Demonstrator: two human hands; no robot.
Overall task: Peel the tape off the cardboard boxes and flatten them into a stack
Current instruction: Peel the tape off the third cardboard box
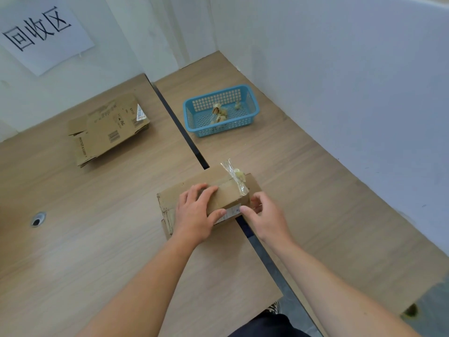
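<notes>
At the near middle of the tabletop (97, 239), the box (228, 193) stood unflattened, its tape (237, 178) half lifted, left grip (194, 215) clasping its top and right grip (264, 215) pinching its near right corner; far left lay a flat box (107, 130), far right a basket (192, 122) of peeled wads (218, 113).

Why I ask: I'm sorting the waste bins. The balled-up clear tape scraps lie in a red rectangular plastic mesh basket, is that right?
Not quite. The rectangular plastic mesh basket is blue, not red. The head view shows this, and the balled-up clear tape scraps do lie inside it.
</notes>
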